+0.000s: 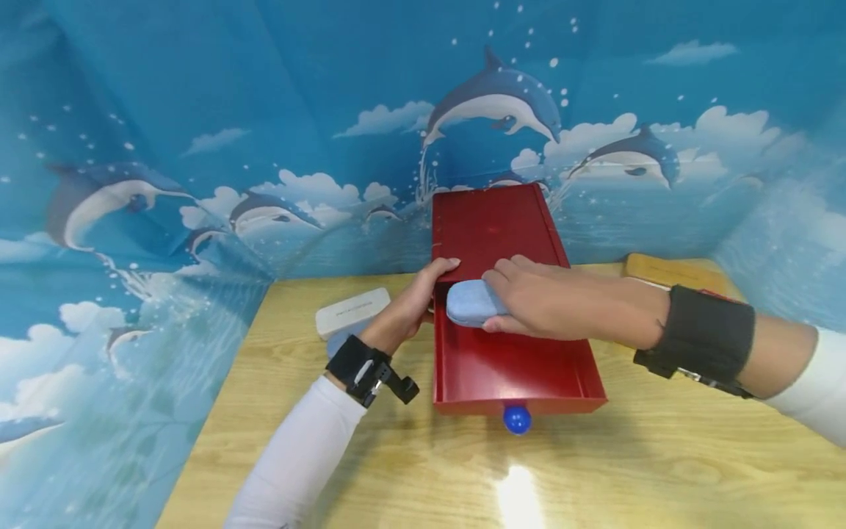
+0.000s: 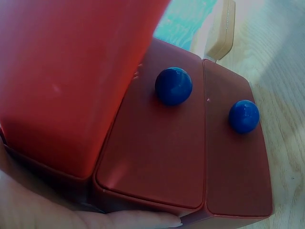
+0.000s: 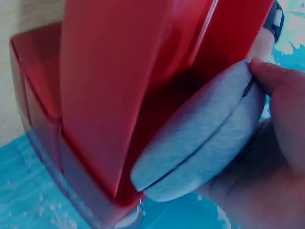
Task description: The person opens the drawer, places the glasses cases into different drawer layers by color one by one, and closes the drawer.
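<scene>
A red cabinet (image 1: pixel 492 228) of stacked drawers has its top drawer (image 1: pixel 515 367) pulled out toward me. My right hand (image 1: pixel 535 294) grips a light blue zipped case (image 1: pixel 471 303), held slantwise over the back of that drawer. In the right wrist view the case (image 3: pixel 200 138) shows a dark seam along its side, and the thumb presses one end. My left hand (image 1: pixel 416 294) rests against the cabinet's left side, one finger reaching over its top edge. A straight finger (image 2: pixel 133 219) lies along the cabinet's side in the left wrist view.
Left of the cabinet, a white case (image 1: pixel 353 312) lies beside a blue item (image 1: pixel 344 338) partly hidden by my left wrist. A tan case (image 1: pixel 674 272) lies at the back right. Blue knobs (image 1: pixel 517 419) stick out from the drawer fronts. A dolphin-print curtain (image 1: pixel 330 73) surrounds the wooden table (image 1: pixel 277 411).
</scene>
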The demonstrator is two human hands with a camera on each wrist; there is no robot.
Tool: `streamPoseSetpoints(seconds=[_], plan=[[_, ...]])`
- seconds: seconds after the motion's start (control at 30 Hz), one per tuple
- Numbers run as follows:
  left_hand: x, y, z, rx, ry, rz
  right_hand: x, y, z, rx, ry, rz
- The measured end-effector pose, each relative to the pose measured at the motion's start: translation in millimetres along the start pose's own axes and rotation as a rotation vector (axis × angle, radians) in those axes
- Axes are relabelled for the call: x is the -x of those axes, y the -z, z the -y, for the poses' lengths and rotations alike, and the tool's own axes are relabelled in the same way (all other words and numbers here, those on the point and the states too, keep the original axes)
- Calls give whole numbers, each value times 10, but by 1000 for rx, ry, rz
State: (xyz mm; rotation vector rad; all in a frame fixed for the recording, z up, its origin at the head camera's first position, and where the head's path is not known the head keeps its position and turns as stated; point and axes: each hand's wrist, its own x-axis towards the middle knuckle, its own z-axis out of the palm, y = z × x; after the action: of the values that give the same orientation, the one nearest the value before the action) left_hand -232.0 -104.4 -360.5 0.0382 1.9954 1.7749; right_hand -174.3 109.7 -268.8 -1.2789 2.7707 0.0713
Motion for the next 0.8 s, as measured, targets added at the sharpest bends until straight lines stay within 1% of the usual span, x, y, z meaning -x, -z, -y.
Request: streamPoseSetpoints(seconds=[0.1, 0.3, 0.5, 0.7, 0.8], plan=[[9, 9, -5, 1, -3, -5, -76, -13, 82, 30, 7, 37], [8, 5, 1, -16, 8, -10, -147, -118, 166, 84, 33, 71], [6, -11, 4, -21, 15, -3, -148, -249, 134, 90, 75, 15], [14, -14, -9, -21, 0, 2, -176, -338, 89, 72, 76, -19], [20, -13, -11, -21, -6, 5, -199, -374, 65, 73, 72, -24]])
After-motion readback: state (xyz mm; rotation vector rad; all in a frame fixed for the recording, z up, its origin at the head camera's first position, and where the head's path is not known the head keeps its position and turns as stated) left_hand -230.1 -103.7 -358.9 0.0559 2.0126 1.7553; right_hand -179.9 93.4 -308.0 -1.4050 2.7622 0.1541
